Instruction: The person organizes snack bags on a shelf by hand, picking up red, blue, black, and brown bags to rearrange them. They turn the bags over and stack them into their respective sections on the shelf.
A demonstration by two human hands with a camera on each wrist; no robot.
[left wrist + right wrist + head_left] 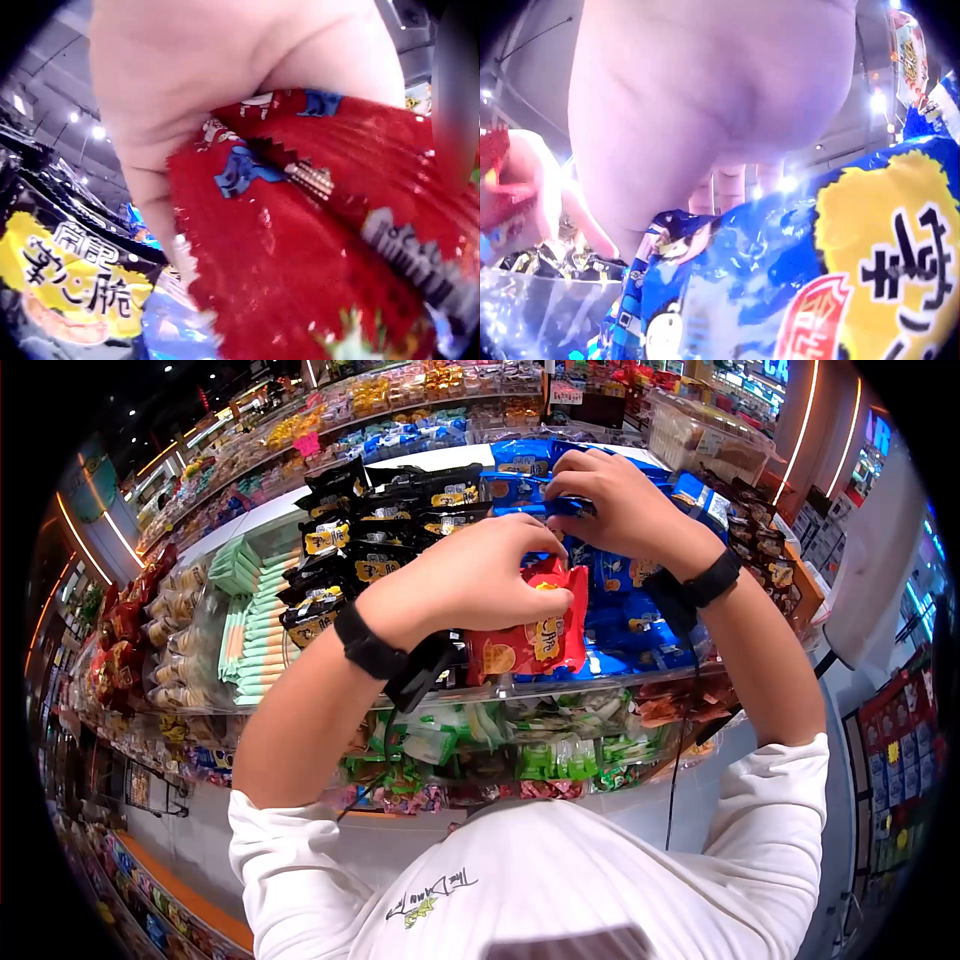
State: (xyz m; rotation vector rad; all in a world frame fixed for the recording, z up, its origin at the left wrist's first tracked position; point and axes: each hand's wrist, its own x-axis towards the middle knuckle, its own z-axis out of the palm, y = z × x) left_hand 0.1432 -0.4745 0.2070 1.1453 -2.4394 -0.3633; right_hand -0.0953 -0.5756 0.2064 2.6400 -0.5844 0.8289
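Note:
My left hand (475, 572) grips a red snack packet (525, 645) by its upper edge, in front of the blue packets. In the left wrist view, the red packet's crimped seam and small blue figures show close up, with the palm (225, 67) above it. Farther back and to the right, my right hand (635, 510) reaches down among the blue snack packets (610, 575). The right wrist view shows the thumb and fingers pinching the top corner of a blue packet (772, 262) with a yellow patch; its lower part is out of frame.
Black packets (375, 565) fill the section left of the blue ones, then pale green packets (262, 630). Brown packets (765, 545) lie at the right. A clear bin edge (600, 682) runs along the front, above a lower shelf of green bags (560, 760).

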